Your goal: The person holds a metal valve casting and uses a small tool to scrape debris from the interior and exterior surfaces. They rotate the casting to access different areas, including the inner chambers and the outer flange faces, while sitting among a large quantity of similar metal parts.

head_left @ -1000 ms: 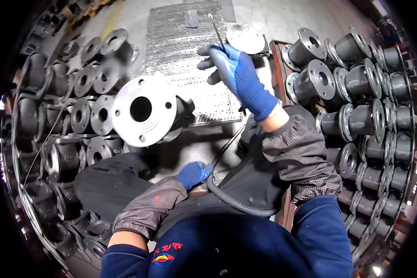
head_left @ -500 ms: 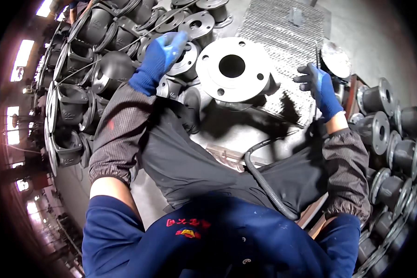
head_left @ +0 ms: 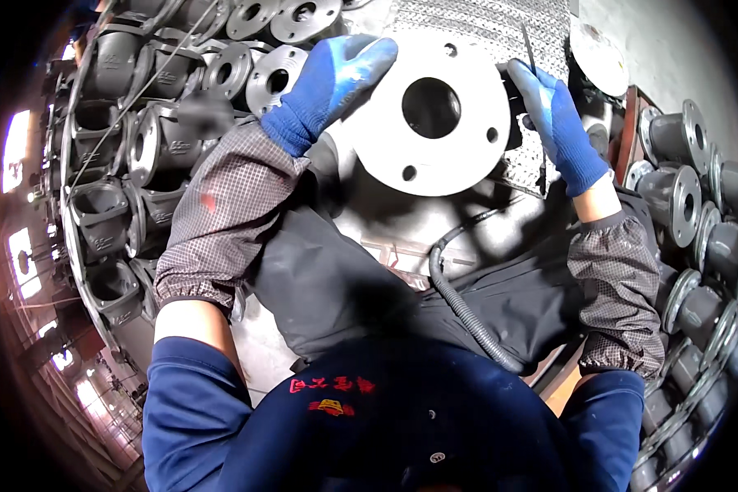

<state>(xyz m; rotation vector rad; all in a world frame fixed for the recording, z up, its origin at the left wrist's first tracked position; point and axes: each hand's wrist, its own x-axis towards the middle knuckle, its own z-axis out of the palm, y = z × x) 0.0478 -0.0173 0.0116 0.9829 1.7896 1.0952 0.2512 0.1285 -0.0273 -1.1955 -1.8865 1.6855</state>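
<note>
We record dark flanged castings stacked in close rows along the left, several with openings facing up. At the right, we find further flanged pipe pieces in rows beside a reddish-brown rail. A pale round disc sits near the rail's far end. We observe a ribbed grey hose curving through the lower middle and bright windows far left.

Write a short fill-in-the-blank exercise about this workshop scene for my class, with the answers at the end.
1. The right hand is gloved in the colour ____ and holds a thin dark rod.
2. The left hand is at the ____ side of the pale round flange.
3. The flange's central hole is ____ than its bolt holes.
4. The grey ribbed hose lies across the wearer's ____ thigh.

Missing words: blue; left; larger; right.
</note>
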